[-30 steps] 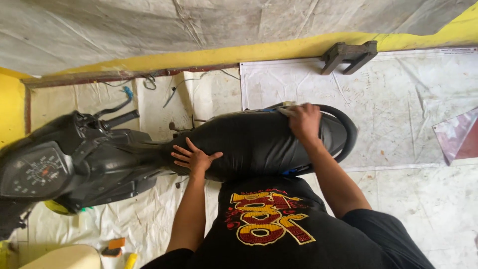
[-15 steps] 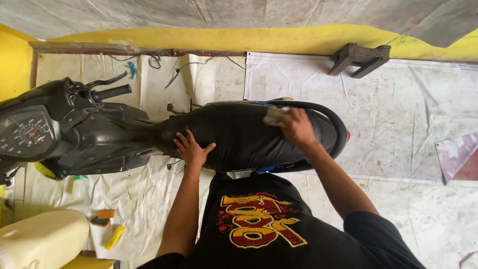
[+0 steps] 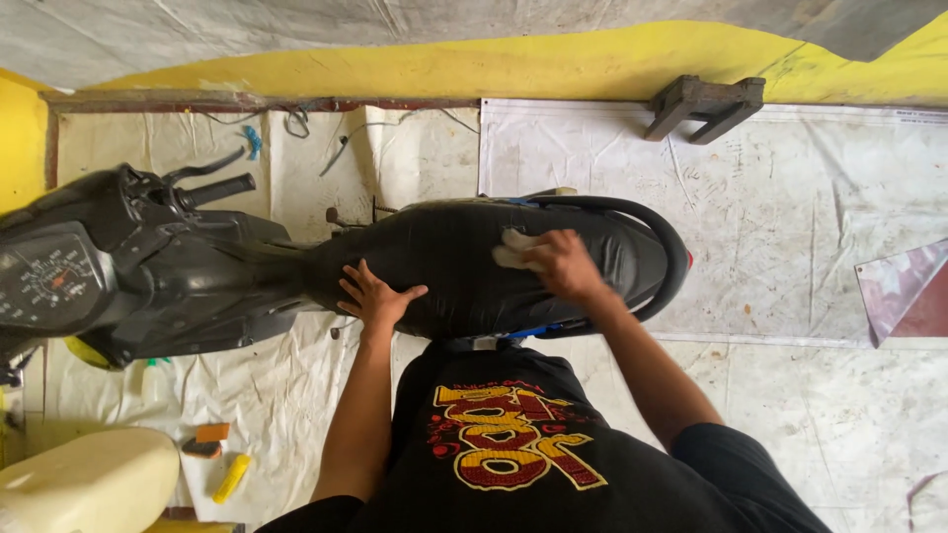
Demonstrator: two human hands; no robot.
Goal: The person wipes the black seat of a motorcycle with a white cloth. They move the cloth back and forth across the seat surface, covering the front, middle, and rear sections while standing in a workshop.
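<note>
Black scooter seat [image 3: 464, 266] under left hand [image 3: 377, 296], fingers spread flat; right hand [image 3: 563, 265] closed on pale cloth [image 3: 511, 249].

Yellow wall [image 3: 513, 61], white floor sheets [image 3: 790, 227] — wood block [image 3: 706, 104]

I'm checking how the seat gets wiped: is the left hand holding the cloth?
No, the left hand lies flat and empty on the black seat, while the pale cloth sits under the right hand.

Soft, even daylight, faint shadows, sharp focus, slight wide-angle bending at the edges.
</note>
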